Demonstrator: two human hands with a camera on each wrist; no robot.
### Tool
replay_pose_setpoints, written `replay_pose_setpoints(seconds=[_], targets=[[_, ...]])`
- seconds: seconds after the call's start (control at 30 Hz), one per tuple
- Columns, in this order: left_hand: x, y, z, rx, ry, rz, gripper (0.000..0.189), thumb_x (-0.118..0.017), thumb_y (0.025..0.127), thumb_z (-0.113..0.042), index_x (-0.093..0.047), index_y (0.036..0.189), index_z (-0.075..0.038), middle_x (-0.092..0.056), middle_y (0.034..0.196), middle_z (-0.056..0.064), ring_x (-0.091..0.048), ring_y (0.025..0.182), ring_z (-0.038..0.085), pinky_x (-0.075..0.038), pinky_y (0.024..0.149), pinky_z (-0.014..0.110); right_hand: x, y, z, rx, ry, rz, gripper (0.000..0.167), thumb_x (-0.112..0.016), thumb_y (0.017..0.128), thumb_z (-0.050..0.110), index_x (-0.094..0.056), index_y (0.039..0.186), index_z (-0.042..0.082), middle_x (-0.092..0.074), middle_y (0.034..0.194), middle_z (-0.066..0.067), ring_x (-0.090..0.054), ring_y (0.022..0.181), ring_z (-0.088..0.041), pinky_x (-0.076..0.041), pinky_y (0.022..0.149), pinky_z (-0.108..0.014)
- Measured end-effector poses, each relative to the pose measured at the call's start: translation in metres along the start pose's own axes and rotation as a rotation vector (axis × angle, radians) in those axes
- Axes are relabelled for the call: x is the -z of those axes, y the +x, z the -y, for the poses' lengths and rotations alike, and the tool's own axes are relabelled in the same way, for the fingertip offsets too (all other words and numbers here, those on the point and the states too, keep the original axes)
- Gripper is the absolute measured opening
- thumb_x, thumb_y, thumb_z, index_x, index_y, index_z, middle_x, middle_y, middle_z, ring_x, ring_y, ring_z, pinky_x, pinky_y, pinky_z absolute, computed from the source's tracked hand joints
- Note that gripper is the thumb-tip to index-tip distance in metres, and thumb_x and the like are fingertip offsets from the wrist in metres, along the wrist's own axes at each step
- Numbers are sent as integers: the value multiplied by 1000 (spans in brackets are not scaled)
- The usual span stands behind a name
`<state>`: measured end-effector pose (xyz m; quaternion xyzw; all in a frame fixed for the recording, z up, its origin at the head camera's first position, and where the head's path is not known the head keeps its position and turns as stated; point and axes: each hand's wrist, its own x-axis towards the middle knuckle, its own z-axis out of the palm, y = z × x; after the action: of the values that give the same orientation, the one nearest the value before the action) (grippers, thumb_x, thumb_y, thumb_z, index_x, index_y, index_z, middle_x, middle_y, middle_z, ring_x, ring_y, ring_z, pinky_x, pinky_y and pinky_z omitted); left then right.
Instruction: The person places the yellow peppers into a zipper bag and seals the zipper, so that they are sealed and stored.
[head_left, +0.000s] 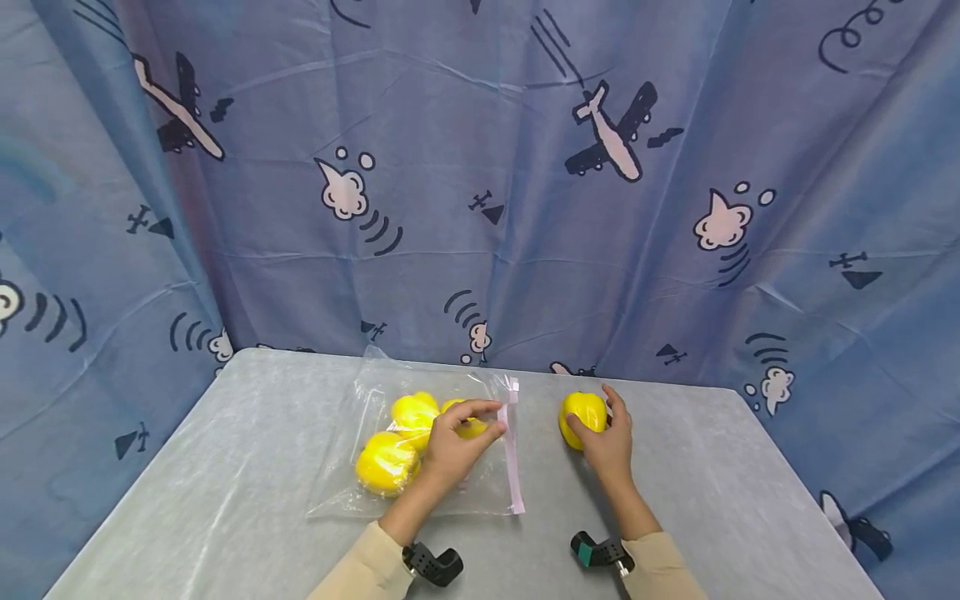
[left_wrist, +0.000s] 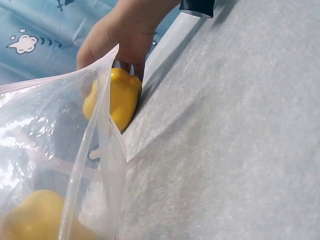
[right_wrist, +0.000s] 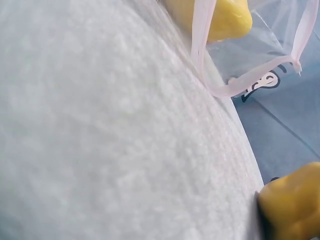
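Note:
A clear zip bag (head_left: 341,479) with a pink closure strip (head_left: 513,471) lies on the table, holding several yellow bell peppers (head_left: 386,464). My left hand (head_left: 452,448) is over the bag and pinches its upper edge between thumb and fingers. The mouth gapes to the right, its pink rim (right_wrist: 201,40) raised in the right wrist view. To the right of that mouth, my right hand (head_left: 611,450) grips another yellow bell pepper (head_left: 583,417), thumb on the near side. In the left wrist view, this pepper (left_wrist: 122,97) shows just beyond the bag's edge, partly behind the film.
A pale cloth covers the table (head_left: 697,500). Behind and at both sides hangs a blue curtain (head_left: 480,167) printed with airplanes and clouds, close to the table's far edge. Each wrist wears a black strap (head_left: 433,567).

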<state>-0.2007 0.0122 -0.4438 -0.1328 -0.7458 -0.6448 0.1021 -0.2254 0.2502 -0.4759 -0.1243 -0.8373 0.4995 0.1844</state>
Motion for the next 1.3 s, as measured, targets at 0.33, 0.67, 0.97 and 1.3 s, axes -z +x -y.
replay_pose_setpoints(seconds=[0.33,0.67,0.97,1.3], targets=[[5,-5,-24,-10,-4,20,26,-76,82,-12,-72,108,-11,-72,109,4,-62,104,23,-51,94,40,0,5,-5,-15,23,-1,75,-74,80,10,-36,145,6,-37,144,-25,-36,133,-40,-35,108,-56],[5,-4,-24,-27,3,15,26,-76,81,-10,-72,106,-9,-72,108,6,-63,102,23,-52,91,41,1,2,-4,-57,84,16,64,-72,81,10,-43,138,4,-46,136,-19,-42,124,-33,-38,105,-48],[-3,5,10,-25,-5,3,27,-78,80,-16,-73,106,-18,-72,108,-3,-63,102,18,-51,89,34,3,-27,14,-25,127,152,57,-68,86,15,-46,138,11,-51,127,-12,-47,102,-18,-43,84,-17],[1,3,12,-45,13,26,26,-76,82,-33,-72,107,-26,-71,108,-9,-62,102,13,-50,90,31,-6,-55,32,53,269,354,50,-61,88,12,-49,136,9,-54,129,-11,-50,105,-12,-43,90,-13]])
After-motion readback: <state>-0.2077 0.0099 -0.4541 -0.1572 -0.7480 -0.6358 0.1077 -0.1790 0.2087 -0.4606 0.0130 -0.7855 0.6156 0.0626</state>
